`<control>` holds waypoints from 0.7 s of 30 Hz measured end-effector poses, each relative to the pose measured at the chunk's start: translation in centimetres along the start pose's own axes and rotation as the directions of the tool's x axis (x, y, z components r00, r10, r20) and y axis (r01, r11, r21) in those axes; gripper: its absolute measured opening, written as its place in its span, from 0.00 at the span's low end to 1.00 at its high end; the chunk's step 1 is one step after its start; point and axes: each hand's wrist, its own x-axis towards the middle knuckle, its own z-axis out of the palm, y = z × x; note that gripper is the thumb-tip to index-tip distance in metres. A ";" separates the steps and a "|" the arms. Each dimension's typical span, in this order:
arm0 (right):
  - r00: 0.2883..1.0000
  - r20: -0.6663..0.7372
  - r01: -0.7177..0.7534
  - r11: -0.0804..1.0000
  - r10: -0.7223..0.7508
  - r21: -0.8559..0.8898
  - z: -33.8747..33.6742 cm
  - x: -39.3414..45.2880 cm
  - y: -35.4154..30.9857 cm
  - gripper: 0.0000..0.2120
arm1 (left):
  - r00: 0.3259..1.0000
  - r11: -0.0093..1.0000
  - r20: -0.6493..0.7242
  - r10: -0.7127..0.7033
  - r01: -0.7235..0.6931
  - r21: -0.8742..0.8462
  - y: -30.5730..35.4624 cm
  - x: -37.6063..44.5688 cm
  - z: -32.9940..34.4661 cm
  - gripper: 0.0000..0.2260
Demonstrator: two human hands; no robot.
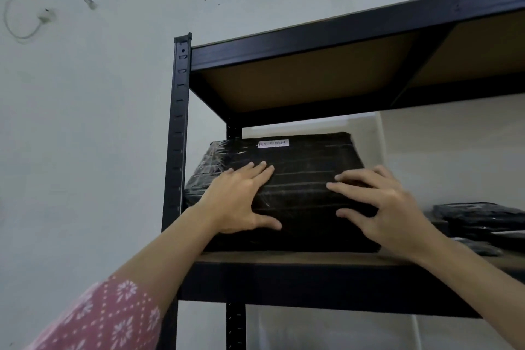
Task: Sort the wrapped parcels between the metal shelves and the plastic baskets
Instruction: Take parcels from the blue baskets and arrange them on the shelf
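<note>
A large parcel [301, 156] wrapped in black plastic lies on the metal shelf [312, 267], at its left end. A white label reading RETURN [273, 143] is stuck near its far top edge. My left hand [241, 196] lies flat on the parcel's top near the front left, fingers straight and thumb down the front face. My right hand [380, 207] rests on the front right corner with fingers spread and slightly bent over the edge.
The black shelf post [179, 133] stands just left of the parcel. A higher shelf board [326, 71] hangs close above it. More black wrapped parcels [480, 221] lie at the right of the same shelf. A pale wall is behind.
</note>
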 end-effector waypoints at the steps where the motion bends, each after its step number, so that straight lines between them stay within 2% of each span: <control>1: 0.999 -0.019 -0.046 0.997 0.047 0.061 -0.7 0.2 -0.4 0.19 | 1.000 1.000 -0.023 0.005 -0.005 0.010 0.2 -0.4 0.2 0.48; 3: 0.951 -0.046 -0.289 0.933 0.306 0.216 -1.5 1.3 -1.0 0.22 | 0.998 1.000 -0.066 0.002 0.000 0.027 0.6 -1.0 0.6 0.46; 4: 0.879 -0.035 -0.455 0.858 0.476 0.239 -1.6 2.1 -1.0 0.27 | 0.997 1.000 -0.079 -0.003 0.005 0.028 0.8 -1.2 0.8 0.45; 6: 0.663 0.129 -0.731 0.601 0.737 0.324 -1.7 3.8 -0.9 0.36 | 0.989 0.999 -0.145 0.020 -0.015 0.032 1.1 -1.6 1.2 0.42; 7: 0.584 0.243 -0.788 0.470 0.774 0.396 -1.5 4.4 -0.7 0.37 | 0.980 0.998 -0.195 0.049 -0.043 0.037 1.3 -1.8 1.3 0.40; 8: 0.551 0.329 -0.804 0.384 0.767 0.454 -1.4 4.7 -0.5 0.35 | 0.970 0.997 -0.233 0.075 -0.067 0.042 1.5 -2.0 1.4 0.39; 10: 0.566 0.351 -0.784 0.355 0.746 0.508 -1.5 4.4 -0.3 0.27 | 0.942 0.993 -0.312 0.120 -0.113 0.043 1.5 -2.3 2.2 0.36; 14: 0.652 0.233 -0.702 0.458 0.721 0.545 -2.0 2.8 -0.7 0.20 | 0.874 0.979 -0.447 0.190 -0.203 0.018 1.0 -2.9 1.9 0.34; 18: 0.746 0.131 -0.600 0.575 0.653 0.556 -2.3 0.5 -1.5 0.30 | 0.901 0.988 -0.406 0.154 -0.152 0.038 1.1 -3.3 1.0 0.45; 21: 0.800 0.082 -0.531 0.637 0.595 0.559 -2.7 -0.7 -1.8 0.32 | 0.889 0.988 -0.432 0.151 -0.145 0.048 1.7 -3.5 1.7 0.47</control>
